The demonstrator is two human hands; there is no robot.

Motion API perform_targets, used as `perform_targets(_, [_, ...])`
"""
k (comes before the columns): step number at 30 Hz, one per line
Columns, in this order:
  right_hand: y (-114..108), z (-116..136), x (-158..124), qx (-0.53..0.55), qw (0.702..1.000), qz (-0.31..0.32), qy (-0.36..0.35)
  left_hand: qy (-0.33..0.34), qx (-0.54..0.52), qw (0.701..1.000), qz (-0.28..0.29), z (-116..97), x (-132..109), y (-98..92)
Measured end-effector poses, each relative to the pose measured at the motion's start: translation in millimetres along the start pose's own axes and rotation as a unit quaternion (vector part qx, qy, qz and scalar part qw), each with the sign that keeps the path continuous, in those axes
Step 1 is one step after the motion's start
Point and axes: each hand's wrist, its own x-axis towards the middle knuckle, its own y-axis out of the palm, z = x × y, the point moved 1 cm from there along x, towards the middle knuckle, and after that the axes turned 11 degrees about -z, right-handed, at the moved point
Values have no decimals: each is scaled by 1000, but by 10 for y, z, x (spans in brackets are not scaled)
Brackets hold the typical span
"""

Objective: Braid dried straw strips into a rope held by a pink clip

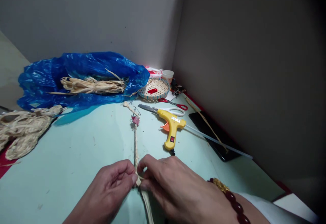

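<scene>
A thin pale braid [136, 142] of dried plant fibre runs down the table toward me. Its far end is held by a pink clip [135, 120]. My left hand [109, 190] pinches the lower end of the braid between thumb and fingers. From the right, my right hand [173, 183] grips the fibre strands at the same spot, its fingertips close to the left thumb. Loose strands [147, 203] hang below both hands toward the near edge. The right wrist wears a dark red bead bracelet [235, 202].
Right of the braid lie a yellow glue gun [171, 127] with a long glue stick, red-handled scissors [175, 104] and a black phone-like slab [216, 135]. Behind are a blue plastic bag [84, 62] with a fibre bundle [94, 85], a woven basket [163, 93] and a cup [167, 75]. Woven slippers [28, 132] lie left.
</scene>
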Motion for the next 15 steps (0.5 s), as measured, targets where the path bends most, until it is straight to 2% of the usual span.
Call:
perform_targets(4, [-72,31,-44,-60,998,-27,10,22,60,998,-1,-61,-7,-10])
perform_targets(7, [5,28,-66,-69,996,-60,-12,29,96,995,-16,-38,-15,11])
perform_targets(11, [184,12,-62,-134,972,-100,-165,35,88,995,-39,-7,-21,57])
perform_targets(13, [240,9,-60,-168,947,-97,-256,22,32,999,-21,-1,-26,75])
perform_targets(15, [269,5,-64,-203,919,-99,-325,-17,-40,999,8,11,-39,82])
